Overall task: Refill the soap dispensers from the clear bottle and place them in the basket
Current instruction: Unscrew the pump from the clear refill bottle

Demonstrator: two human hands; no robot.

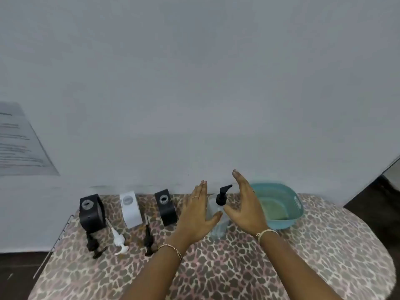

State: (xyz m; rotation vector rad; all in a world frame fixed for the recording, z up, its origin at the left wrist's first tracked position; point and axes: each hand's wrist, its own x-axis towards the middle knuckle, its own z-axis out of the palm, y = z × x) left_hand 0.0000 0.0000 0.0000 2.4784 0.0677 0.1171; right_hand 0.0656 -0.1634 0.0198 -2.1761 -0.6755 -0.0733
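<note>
Tabletop [303,256], leopard-patterned. Basket [291,224], teal, set at right rear. Left hand [194,215] and right hand [246,206], fingers spread flat, held either side of clear bottle [218,226]; thumbs apparently touching it. Bottle upright, black pump spout pointed right-rearward.

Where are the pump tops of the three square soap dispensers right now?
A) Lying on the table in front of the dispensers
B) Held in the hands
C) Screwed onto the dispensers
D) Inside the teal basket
A: the three pumps lie loose on the leopard-print table just in front of the open-necked dispensers, while both hands are open around the clear bottle.
</note>
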